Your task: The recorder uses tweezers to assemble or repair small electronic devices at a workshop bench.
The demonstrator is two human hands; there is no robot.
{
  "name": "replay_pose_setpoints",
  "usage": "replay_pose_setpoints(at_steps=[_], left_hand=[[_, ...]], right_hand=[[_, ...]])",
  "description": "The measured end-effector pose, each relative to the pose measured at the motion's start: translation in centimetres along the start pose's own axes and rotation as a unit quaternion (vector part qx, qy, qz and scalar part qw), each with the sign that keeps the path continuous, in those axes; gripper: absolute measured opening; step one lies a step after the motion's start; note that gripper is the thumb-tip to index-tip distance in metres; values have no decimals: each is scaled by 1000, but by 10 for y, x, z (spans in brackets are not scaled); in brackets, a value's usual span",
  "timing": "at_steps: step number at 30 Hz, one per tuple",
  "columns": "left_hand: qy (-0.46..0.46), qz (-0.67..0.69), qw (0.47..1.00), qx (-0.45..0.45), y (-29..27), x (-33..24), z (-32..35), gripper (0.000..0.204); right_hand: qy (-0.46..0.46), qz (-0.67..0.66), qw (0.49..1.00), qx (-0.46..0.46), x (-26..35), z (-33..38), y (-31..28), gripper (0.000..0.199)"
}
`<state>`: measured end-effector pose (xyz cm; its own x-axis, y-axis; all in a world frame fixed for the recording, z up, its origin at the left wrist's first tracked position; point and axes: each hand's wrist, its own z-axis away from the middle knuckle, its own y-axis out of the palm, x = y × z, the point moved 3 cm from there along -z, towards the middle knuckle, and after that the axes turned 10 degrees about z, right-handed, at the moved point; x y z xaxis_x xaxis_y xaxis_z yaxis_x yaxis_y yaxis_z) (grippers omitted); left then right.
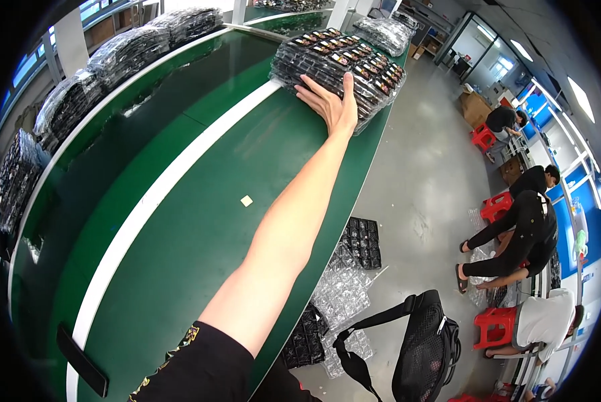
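The stack of black trays (344, 57), bagged in clear plastic, sits toward the far end of the green surface (200, 261), near its right edge, probably so it stays within arm's reach. Against its near side rests the left hand (330, 107), grip open, fingers spread and thumb apart, touching rather than clasping, perhaps to steady it. Similar bagged stacks (129, 57) line the far left side, seemingly kept apart; clear trays (344, 285) lie on the floor.
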<state>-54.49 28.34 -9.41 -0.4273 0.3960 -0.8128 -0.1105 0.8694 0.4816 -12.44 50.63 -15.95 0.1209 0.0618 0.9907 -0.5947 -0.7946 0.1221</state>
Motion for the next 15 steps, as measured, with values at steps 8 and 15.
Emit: replay_pose_setpoints(at_steps=[8,15], left_hand=[[-19,11,995,100,-35,4,-9,125],[221,-479,753,394,-144,-73,101,87]], right_hand=[[-47,32,998,37,59,0,40,39],[-16,-40,999,4,29,77,40,39]])
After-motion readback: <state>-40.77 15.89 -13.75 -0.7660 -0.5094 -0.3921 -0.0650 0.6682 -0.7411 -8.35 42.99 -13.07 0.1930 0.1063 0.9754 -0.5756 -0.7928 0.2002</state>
